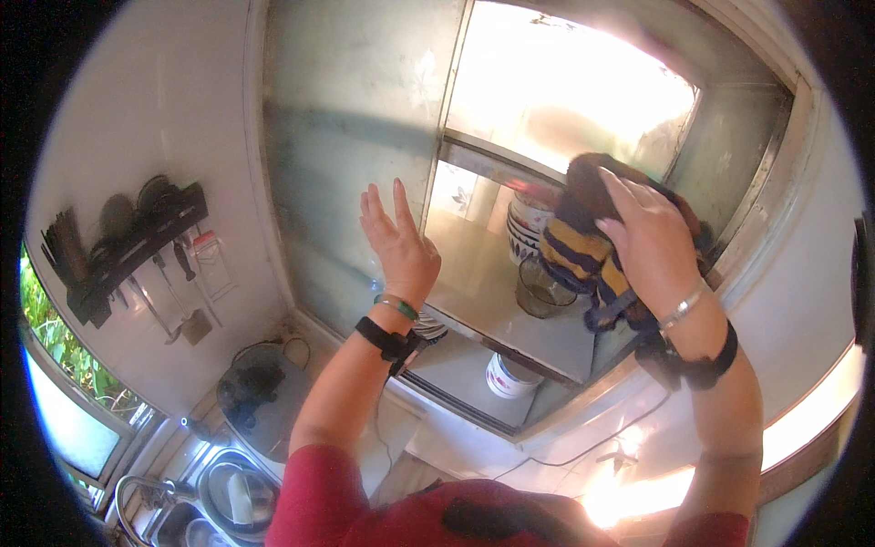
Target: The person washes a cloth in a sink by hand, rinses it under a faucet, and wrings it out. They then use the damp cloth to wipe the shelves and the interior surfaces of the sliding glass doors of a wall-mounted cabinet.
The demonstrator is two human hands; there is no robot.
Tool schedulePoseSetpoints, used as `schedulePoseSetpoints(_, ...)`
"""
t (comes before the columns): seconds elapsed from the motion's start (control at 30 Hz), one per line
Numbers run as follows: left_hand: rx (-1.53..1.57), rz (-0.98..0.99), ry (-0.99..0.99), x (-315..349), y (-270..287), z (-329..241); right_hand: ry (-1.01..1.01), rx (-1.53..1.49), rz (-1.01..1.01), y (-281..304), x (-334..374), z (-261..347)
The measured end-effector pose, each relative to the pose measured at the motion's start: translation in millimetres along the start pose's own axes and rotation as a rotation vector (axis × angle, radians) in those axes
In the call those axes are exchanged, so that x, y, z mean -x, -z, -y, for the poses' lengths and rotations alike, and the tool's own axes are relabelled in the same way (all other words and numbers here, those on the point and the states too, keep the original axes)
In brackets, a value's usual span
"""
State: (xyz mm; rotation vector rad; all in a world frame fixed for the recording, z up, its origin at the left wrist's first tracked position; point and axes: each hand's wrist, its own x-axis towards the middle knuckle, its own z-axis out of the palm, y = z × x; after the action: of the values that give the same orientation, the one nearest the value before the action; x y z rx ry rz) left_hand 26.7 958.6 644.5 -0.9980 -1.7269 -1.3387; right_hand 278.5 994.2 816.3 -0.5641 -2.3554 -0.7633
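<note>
My left hand (401,251) is raised with its fingers apart and nothing in it. It is by the edge of the frosted sliding glass door (346,118) of a wall cabinet; whether it touches the glass I cannot tell. On the right, my right hand (649,235) holds a dark cloth with yellow stripes (574,251) against the right side of the cabinet opening. The cloth hides part of that frame. Close beside it on the shelf (474,283) are a stack of patterned bowls (524,228) and a clear brownish glass bowl (544,290).
A white patterned bowl (510,376) stands on the lower shelf, partly under the upper one. At left, a dark wall rack (137,251) carries knives and hanging utensils. Below it are a large dark-topped pot (260,401) and a sink with a metal basin (239,492). A cable (583,456) crosses below the cabinet.
</note>
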Motion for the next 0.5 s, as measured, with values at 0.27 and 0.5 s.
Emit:
schedulePoseSetpoints(0.27, -0.001, -0.022, 0.029, 2.3, -9.9, -13.2, -0.165, 0.012, 0.213, -41.2, -95.7, 73.3)
schedulePoseSetpoints(0.5, -0.064, -0.050, -0.042, 1.8, -11.6, 7.3, -0.066, -0.209, 0.267, -48.6, -110.5, 64.6)
